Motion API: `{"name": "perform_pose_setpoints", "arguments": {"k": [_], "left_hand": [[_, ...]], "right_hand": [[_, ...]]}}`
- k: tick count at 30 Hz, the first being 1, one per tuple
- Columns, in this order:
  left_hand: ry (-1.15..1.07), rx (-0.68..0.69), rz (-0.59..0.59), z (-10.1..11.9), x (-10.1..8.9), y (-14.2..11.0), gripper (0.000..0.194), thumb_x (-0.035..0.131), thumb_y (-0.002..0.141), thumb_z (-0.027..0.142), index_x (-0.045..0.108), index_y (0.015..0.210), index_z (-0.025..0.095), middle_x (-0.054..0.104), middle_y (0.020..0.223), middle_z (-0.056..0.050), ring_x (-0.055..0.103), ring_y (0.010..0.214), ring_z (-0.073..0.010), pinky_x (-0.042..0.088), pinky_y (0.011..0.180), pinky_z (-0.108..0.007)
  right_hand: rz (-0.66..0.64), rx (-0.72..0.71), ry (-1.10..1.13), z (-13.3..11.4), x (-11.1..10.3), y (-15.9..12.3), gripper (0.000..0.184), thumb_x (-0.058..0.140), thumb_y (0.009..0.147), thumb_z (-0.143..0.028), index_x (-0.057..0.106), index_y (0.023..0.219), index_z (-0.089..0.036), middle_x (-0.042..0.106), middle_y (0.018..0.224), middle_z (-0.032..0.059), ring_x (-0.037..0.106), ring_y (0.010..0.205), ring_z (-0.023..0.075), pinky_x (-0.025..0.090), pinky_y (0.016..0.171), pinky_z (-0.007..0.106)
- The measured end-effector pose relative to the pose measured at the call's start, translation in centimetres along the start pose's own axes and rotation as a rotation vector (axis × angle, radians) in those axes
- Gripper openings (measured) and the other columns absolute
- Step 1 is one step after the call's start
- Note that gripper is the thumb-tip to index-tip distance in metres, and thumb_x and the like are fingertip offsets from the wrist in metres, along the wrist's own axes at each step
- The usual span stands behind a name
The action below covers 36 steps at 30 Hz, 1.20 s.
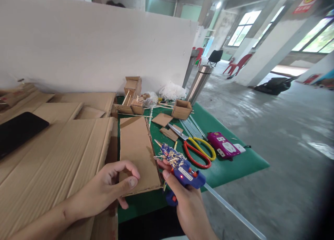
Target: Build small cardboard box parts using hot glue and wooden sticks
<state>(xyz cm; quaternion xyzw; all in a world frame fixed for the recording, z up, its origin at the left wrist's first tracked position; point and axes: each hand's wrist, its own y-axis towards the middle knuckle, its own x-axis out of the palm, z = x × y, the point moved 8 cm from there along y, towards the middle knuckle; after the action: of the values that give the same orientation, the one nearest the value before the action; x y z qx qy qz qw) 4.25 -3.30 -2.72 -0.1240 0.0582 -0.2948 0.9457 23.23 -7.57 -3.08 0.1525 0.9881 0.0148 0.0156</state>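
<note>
My right hand is wrapped round the handle of a blue hot glue gun, whose front is crusted with glue and debris. A red light glows on its side, and a clear glue stick sticks out of its rear. The nozzle points up and left, just right of a flat cardboard box. Over the box's near left corner is my left hand, closed, with thumb and index fingertips pressed together in a pinch. Whatever they hold, if anything, is too small to make out.
Red-and-yellow-handled scissors, a purple power strip and several glue sticks lie on the green tabletop. Behind stand a small open cardboard box and a steel flask. Leftward are cardboard sheets and a black phone.
</note>
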Motion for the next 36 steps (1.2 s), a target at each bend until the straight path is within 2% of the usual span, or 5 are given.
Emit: {"name": "perform_pose_setpoints", "arguments": {"k": [9, 16, 21, 29, 36], "left_hand": [[0.026, 0.03, -0.027, 0.4, 0.4, 0.0, 0.036, 0.067, 0.083, 0.056, 0.064, 0.088, 0.02, 0.041, 0.077, 0.004, 0.045, 0.06, -0.0096, 0.062, 0.049, -0.023], [0.023, -0.034, -0.026, -0.2, 0.1, -0.1, 0.034, 0.068, 0.083, 0.054, 0.063, 0.089, 0.02, 0.046, 0.074, 0.004, 0.055, 0.057, -0.0102, 0.061, 0.049, -0.023], [0.042, -0.05, -0.048, -0.4, 0.2, 0.0, 0.04, 0.065, 0.083, 0.059, 0.06, 0.089, 0.02, 0.043, 0.074, 0.007, 0.057, 0.05, -0.0073, 0.057, 0.043, -0.018], [0.008, -0.016, -0.097, 0.4, 0.7, 0.0, 0.037, 0.064, 0.085, 0.057, 0.058, 0.087, 0.02, 0.039, 0.075, 0.008, 0.051, 0.052, -0.0046, 0.058, 0.045, -0.015], [-0.007, -0.043, -0.118, 0.4, 0.9, 0.0, 0.039, 0.064, 0.085, 0.058, 0.057, 0.087, 0.02, 0.037, 0.073, 0.008, 0.048, 0.051, -0.0041, 0.057, 0.043, -0.015]], "right_hand": [[-0.029, -0.128, -0.116, -1.8, -0.2, -0.1, 0.022, 0.071, 0.079, -0.028, 0.081, 0.098, -0.027, 0.077, 0.109, 0.0053, 0.07, 0.106, 0.0339, 0.058, 0.094, 0.044], [-0.068, -0.161, -0.223, -1.7, 0.1, -0.1, 0.029, 0.062, 0.085, -0.02, 0.079, 0.108, -0.026, 0.074, 0.117, 0.0043, 0.067, 0.113, 0.0303, 0.055, 0.1, 0.04], [-0.064, -0.23, -0.241, -1.7, 0.0, -0.3, 0.028, 0.065, 0.085, -0.023, 0.078, 0.109, -0.027, 0.076, 0.111, 0.0049, 0.072, 0.105, 0.0298, 0.06, 0.092, 0.038], [-0.02, -0.126, -0.208, -0.4, -0.4, -0.4, 0.026, 0.072, 0.08, -0.036, 0.081, 0.101, -0.023, 0.076, 0.111, 0.0079, 0.069, 0.109, 0.0329, 0.057, 0.096, 0.04], [-0.017, -0.017, -0.115, -0.3, -0.1, -0.3, 0.027, 0.071, 0.079, -0.033, 0.08, 0.102, -0.023, 0.077, 0.11, 0.0075, 0.069, 0.107, 0.0335, 0.056, 0.096, 0.043]]}}
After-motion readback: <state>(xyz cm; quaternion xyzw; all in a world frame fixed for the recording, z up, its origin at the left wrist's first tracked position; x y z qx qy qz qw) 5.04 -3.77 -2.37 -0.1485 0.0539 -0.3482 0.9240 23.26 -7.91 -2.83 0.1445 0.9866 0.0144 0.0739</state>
